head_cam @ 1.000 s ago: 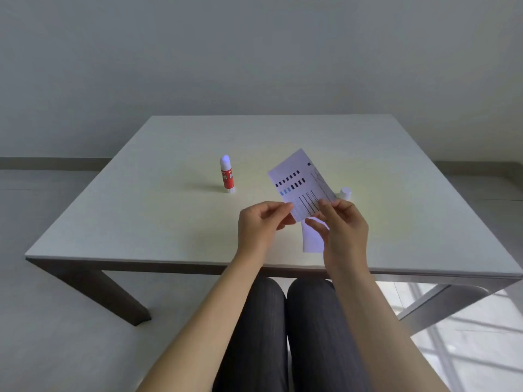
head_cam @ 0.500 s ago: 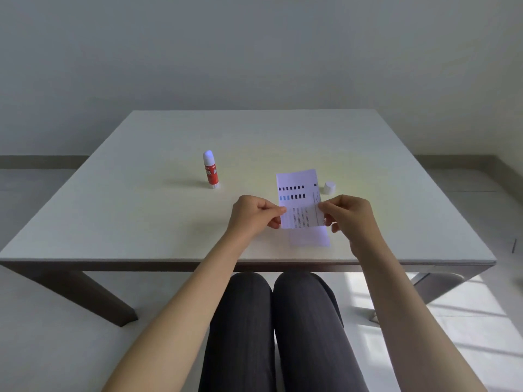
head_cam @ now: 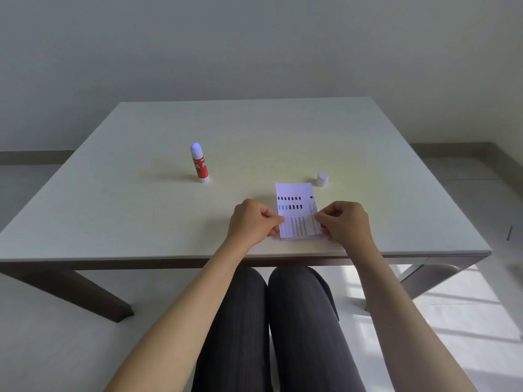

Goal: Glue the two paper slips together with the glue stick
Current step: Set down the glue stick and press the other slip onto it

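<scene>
A printed paper slip [head_cam: 295, 205] with black and blue marks lies flat near the table's front edge. It covers the second slip, of which only a thin edge [head_cam: 300, 237] shows along the bottom. My left hand [head_cam: 253, 222] pinches the printed slip's left edge. My right hand [head_cam: 343, 220] pinches its right edge. The red glue stick [head_cam: 199, 163] stands upright and uncapped, well to the left and farther back. Its white cap [head_cam: 322, 179] sits just beyond the slip's top right corner.
The white table [head_cam: 141, 210] has its front edge right below my hands. My knees are under it. A wall stands behind the table and the floor lies on both sides.
Both hands lowered the printed slip from a tilted, raised position down flat onto the other slip on the table, so the lower slip is now almost fully covered.
</scene>
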Available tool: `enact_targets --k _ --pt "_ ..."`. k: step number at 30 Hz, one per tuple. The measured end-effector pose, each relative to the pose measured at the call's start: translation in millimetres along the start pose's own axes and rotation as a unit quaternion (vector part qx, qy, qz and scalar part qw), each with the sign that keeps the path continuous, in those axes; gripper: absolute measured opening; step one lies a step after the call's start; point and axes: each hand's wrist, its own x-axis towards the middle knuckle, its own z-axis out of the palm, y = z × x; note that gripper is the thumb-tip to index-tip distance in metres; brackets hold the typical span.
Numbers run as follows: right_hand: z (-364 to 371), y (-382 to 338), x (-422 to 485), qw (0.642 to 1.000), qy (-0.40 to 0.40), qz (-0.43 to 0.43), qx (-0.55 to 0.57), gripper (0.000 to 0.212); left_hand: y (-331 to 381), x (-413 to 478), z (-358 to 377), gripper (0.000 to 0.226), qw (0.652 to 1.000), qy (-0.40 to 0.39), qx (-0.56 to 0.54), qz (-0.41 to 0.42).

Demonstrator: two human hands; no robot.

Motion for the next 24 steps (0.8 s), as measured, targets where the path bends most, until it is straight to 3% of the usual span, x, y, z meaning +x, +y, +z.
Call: enact_targets --k 24 --pt "7.6 -1.3 -6.4 0.993 0.016 -0.079 -0.081 0.008 0.1 -0.4 3.2 0.013 0.998 0.012 0.056 0.023"
